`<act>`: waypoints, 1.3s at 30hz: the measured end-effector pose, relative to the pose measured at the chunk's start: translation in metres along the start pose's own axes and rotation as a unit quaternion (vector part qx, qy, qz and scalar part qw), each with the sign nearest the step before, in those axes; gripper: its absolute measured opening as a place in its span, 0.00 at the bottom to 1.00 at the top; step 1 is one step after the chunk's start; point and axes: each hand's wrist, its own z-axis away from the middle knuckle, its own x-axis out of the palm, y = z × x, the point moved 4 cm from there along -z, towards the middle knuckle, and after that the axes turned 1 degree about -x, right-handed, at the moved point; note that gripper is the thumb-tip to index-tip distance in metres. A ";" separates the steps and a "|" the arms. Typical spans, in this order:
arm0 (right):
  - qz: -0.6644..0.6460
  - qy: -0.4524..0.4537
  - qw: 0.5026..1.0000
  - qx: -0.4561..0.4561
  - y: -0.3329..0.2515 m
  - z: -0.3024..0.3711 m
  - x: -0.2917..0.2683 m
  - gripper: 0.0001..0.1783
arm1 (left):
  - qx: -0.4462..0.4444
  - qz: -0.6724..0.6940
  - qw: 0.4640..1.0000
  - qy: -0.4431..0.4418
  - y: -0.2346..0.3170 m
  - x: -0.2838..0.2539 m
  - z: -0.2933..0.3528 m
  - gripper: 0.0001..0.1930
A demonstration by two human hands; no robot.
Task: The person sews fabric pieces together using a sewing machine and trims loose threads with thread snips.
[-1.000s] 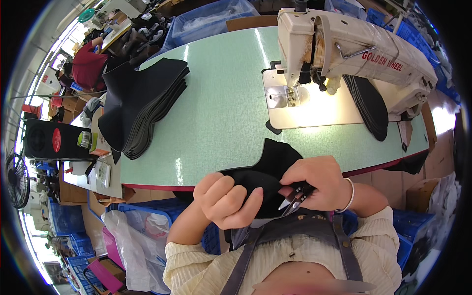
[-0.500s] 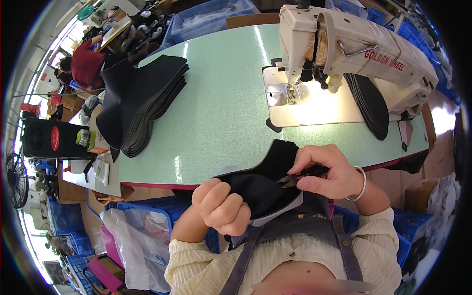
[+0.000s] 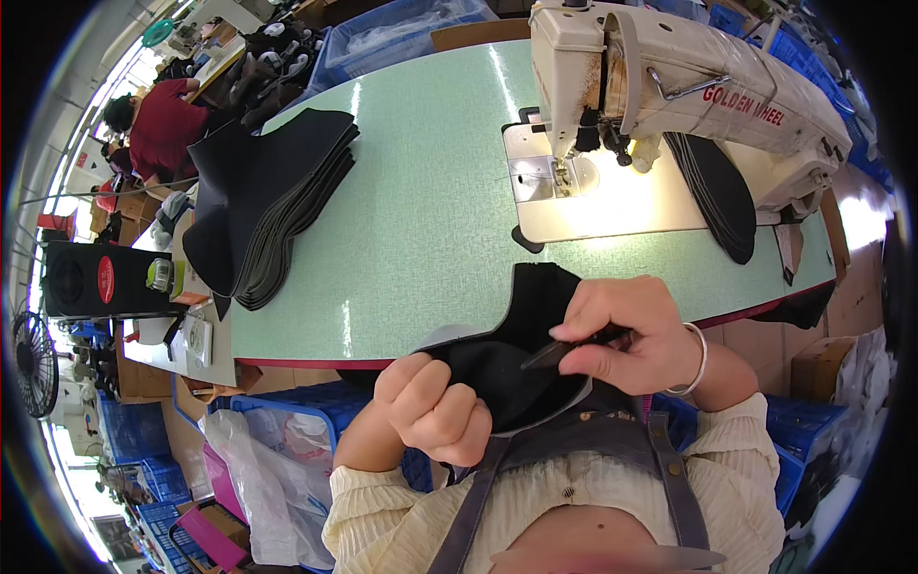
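Over the table's near edge, a black fabric piece [image 3: 540, 297] with a grey underside lies across my lap and between my hands. My left hand [image 3: 435, 407] is closed in a fist on the left side of this piece. In my right hand [image 3: 636, 335] is a pair of small dark thread snips [image 3: 547, 358], pinched between thumb and fingers. Their blades point left over the fabric and look pressed together. My right palm and fingers partly hide the handles.
On the green table [image 3: 421, 191] stands a white sewing machine [image 3: 688, 86] with its lamp lit. Stacked black pieces [image 3: 277, 191] lie at left, and more black pieces [image 3: 712, 196] sit under the machine arm. Blue crates [image 3: 402, 38] stand behind; a person [image 3: 163, 129] works far left.
The snips' blades, apart before, now look together and reach a little further left over the fabric. My right hand has turned slightly. My left hand keeps its hold, and the head view has shifted slightly.
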 end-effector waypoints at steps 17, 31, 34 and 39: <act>0.537 0.111 0.815 0.186 0.078 0.050 -0.059 0.15 | -0.008 0.094 0.990 0.103 0.000 -0.010 0.000 0.16; 0.156 0.010 0.973 -0.172 -0.032 0.003 0.012 0.16 | 0.012 0.095 0.995 0.032 0.005 -0.007 -0.012 0.18; -0.063 0.046 0.996 -0.053 -0.024 0.001 0.004 0.16 | 0.043 0.082 0.993 0.068 0.008 -0.006 -0.010 0.16; -0.002 0.009 0.997 0.073 -0.015 -0.007 0.008 0.12 | 0.074 0.079 0.987 0.121 0.008 0.005 -0.006 0.13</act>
